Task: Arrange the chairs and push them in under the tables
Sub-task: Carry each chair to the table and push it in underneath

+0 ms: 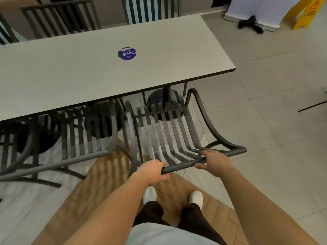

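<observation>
A person's left hand point(153, 169) wraps around the round top bar of a dark metal slatted chair point(166, 131), and the right hand point(213, 159) curls over the same bar further right. Beyond the grip, the chair's curved slats sit partly under a smooth pale grey table point(88, 68), whose round blue sticker point(127, 53) reads "ClayGo"

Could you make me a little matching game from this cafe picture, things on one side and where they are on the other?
Things:
1. round sticker
2. yellow floor sign
3. left hand
4. white shoes

Places:
A. gripping the top bar of the chair
B. on the wooden floor strip
C. on the table
D. far right corner of the floor

Pairs: 1-C, 2-D, 3-A, 4-B
</observation>
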`<action>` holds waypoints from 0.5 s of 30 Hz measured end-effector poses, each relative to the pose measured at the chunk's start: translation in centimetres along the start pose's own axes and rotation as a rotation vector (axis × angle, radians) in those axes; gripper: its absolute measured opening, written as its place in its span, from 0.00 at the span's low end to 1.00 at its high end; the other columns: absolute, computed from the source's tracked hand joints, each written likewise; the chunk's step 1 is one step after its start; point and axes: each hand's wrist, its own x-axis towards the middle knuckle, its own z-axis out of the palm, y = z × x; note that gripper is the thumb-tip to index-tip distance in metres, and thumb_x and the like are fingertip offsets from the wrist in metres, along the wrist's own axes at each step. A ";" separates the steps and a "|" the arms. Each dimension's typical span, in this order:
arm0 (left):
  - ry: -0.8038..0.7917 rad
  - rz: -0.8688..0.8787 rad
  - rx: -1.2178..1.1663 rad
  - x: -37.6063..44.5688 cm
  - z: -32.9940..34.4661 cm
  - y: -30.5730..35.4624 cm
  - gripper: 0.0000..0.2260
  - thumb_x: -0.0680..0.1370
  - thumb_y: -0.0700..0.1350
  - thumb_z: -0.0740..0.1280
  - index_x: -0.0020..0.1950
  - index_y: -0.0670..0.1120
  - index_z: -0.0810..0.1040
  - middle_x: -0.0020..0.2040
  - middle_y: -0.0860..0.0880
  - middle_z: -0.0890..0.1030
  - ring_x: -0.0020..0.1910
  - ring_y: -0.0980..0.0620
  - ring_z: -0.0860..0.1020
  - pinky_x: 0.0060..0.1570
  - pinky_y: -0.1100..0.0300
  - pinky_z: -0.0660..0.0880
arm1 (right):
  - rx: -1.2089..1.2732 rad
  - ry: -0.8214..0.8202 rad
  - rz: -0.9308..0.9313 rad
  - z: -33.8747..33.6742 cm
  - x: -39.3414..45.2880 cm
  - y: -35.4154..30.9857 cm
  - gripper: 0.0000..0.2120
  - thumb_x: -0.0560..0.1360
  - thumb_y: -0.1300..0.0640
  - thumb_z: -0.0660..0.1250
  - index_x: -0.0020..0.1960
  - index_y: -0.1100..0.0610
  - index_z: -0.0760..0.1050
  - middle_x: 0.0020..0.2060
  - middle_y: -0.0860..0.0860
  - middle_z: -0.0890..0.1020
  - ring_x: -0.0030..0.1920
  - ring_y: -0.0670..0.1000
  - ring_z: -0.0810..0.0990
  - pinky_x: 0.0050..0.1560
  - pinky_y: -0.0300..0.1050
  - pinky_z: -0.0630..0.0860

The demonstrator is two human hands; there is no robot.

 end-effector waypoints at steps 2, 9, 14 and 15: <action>0.003 -0.058 -0.042 0.5 0.9 0.3 0.18 0.80 0.61 0.66 0.63 0.51 0.77 0.51 0.52 0.75 0.50 0.50 0.77 0.52 0.55 0.76 | -0.005 -0.048 -0.025 0.4 1.2 1.0 0.40 0.72 0.28 0.66 0.77 0.48 0.64 0.73 0.51 0.72 0.72 0.55 0.69 0.69 0.54 0.72; 0.122 -0.357 -0.019 1.9 3.4 2.3 0.14 0.81 0.45 0.65 0.66 0.53 0.76 0.57 0.50 0.81 0.54 0.47 0.81 0.55 0.49 0.80 | -0.151 -0.126 -0.210 0.2 3.8 3.7 0.22 0.75 0.33 0.66 0.59 0.49 0.76 0.52 0.49 0.80 0.53 0.52 0.79 0.54 0.51 0.79; 0.115 -0.429 0.029 2.1 3.8 3.2 0.19 0.82 0.39 0.61 0.69 0.54 0.76 0.60 0.49 0.82 0.58 0.46 0.81 0.59 0.49 0.79 | -0.270 -0.059 -0.246 0.6 3.9 4.2 0.19 0.80 0.37 0.61 0.57 0.52 0.76 0.48 0.51 0.81 0.50 0.54 0.81 0.51 0.50 0.80; 0.123 -0.434 0.032 2.2 4.0 3.5 0.20 0.81 0.38 0.61 0.70 0.55 0.76 0.60 0.49 0.82 0.59 0.47 0.81 0.60 0.49 0.79 | -0.283 -0.049 -0.255 0.7 3.9 4.5 0.19 0.81 0.38 0.61 0.57 0.53 0.76 0.48 0.51 0.82 0.50 0.54 0.81 0.50 0.50 0.79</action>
